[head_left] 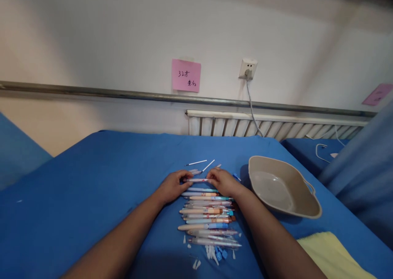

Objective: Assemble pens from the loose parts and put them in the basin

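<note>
My left hand (172, 185) and my right hand (223, 182) rest on a blue table (92, 197), fingers curled. Between them they pinch the two ends of a thin pen (196, 180) lying crosswise. Just below it, a row of several pens (208, 217) lies side by side between my forearms. Small white and blue caps and tips (215, 254) are scattered at the near end of the row. Two loose white refills (202, 163) lie just beyond my fingers.
A beige tray-like bowl (303, 209) stands to the right of my right arm. A yellow cloth (331, 254) lies at the near right. On the wall behind are a pink note (186, 75), a socket with a cable (248, 69) and a radiator (276, 125).
</note>
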The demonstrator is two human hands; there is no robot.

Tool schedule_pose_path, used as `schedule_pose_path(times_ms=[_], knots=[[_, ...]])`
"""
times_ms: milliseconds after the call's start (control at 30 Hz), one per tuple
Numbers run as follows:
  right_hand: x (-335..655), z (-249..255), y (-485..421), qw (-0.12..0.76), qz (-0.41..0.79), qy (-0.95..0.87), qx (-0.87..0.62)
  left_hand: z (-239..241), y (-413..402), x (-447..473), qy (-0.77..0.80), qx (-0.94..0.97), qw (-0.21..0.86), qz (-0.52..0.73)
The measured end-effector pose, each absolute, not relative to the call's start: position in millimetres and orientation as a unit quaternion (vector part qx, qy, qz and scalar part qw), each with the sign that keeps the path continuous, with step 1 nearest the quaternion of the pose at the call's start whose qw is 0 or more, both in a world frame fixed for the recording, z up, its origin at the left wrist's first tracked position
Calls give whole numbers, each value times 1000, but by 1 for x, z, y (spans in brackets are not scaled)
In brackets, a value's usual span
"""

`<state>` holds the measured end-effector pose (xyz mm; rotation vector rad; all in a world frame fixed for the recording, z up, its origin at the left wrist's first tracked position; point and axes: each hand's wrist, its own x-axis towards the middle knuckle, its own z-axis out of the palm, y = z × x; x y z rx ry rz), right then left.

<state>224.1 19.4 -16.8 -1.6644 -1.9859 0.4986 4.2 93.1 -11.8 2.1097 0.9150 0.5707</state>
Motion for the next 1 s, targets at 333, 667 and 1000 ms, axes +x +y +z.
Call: schedule_pose_path(times_ms=[333,667,1000], knots=[[217,-29,25,326,281,-688,-584,1,88,4,327,856,352,189],[220,-38,28,358,298,-671,-577,-3,88,4,326,858,327,223],[222,-46,33,371,308,-670,-564,0,88,4,330,862,307,232]])
